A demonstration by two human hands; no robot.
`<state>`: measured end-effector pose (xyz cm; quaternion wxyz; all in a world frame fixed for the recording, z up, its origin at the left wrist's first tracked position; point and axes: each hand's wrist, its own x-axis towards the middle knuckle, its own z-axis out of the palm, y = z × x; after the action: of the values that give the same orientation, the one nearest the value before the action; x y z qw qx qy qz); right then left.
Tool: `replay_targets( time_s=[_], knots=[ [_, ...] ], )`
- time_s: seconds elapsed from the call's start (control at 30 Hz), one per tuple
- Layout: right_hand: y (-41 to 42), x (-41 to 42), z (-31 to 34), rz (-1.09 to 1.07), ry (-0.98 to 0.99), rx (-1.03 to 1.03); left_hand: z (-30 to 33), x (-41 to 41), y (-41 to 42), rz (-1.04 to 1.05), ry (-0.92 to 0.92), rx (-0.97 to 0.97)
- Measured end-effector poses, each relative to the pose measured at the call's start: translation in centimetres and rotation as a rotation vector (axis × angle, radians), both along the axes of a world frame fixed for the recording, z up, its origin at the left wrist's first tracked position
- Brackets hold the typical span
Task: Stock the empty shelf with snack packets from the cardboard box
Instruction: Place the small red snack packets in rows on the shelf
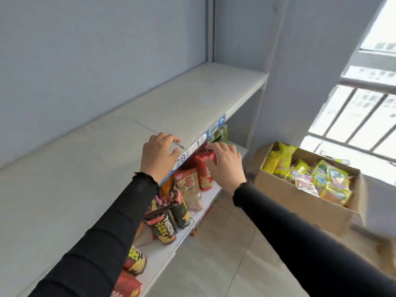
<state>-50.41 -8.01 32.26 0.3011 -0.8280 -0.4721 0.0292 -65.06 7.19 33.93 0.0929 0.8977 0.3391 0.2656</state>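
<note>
Bare grey shelf [150, 108]; left hand [159, 154] spread, right hand [225, 166] grips red packet [204, 170].

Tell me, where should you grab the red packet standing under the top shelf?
Probably by its top end, coming from the open front. The red packet stands upright on the lower shelf, with the top shelf close above and a tan packet beside it. The right hand already touches that top.
</note>
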Motion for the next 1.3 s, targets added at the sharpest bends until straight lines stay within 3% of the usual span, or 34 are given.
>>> replay_targets(
  time_s=[0.27,0.53,0.87,1.3],
  knots=[
    [-13.2,19.7,-3.9,-0.221,0.057,-0.118,-4.0,22.3,-10.8,-0.250,0.089,-0.074],
    [-18.9,32.9,-9.0,-0.369,0.190,-0.190,-8.4,36.8,-15.6,-0.383,0.208,-0.196],
    [-18.8,46.3,-20.0,-0.614,0.483,-0.332,-18.9,50.5,-11.7,-0.455,0.412,-0.431],
    [-16.1,51.7,-31.3,-0.769,1.089,-0.581,-30.9,58.3,-10.9,-0.458,0.712,-0.701]
  ],
)
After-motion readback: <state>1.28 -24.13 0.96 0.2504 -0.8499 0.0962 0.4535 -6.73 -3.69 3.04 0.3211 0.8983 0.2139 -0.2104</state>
